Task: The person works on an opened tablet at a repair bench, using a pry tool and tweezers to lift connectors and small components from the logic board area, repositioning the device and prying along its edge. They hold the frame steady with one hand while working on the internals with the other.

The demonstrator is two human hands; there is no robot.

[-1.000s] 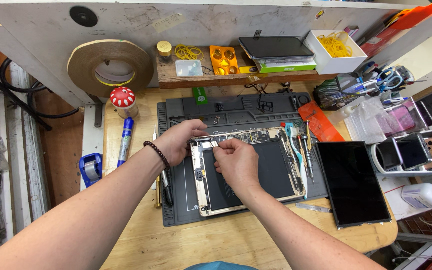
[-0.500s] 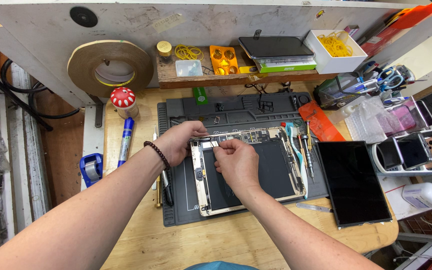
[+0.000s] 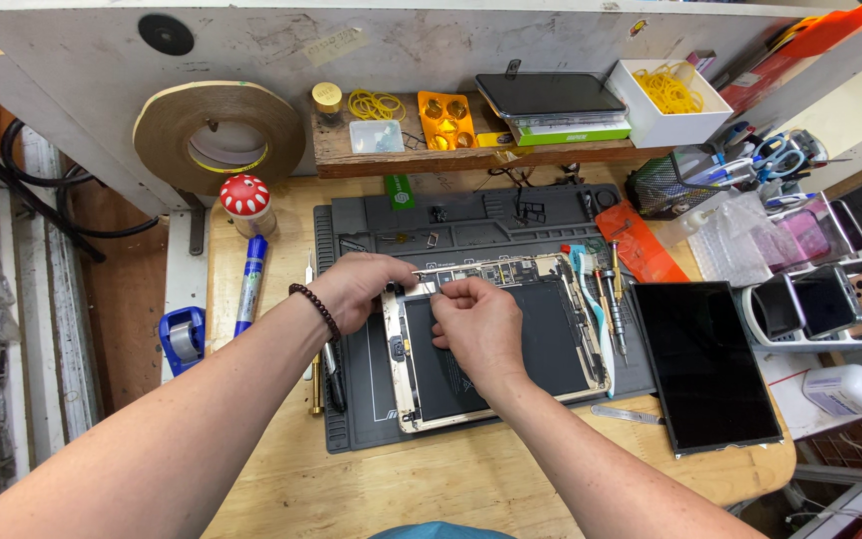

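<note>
while both pinch its top edge, left hand point(image 3: 356, 289), right hand point(image 3: 476, 324): opened tablet point(image 3: 496, 344), black inside.

The left hand point(image 3: 356, 287) and right hand point(image 3: 476, 324) cover the upper-left corner of the opened tablet point(image 3: 541, 349), so whatever the fingertips pinch there cannot be made out. Both forearms run off the bottom edge. Small parts on the grey mat point(image 3: 471, 230) beyond the hands are too tiny to identify.
</note>
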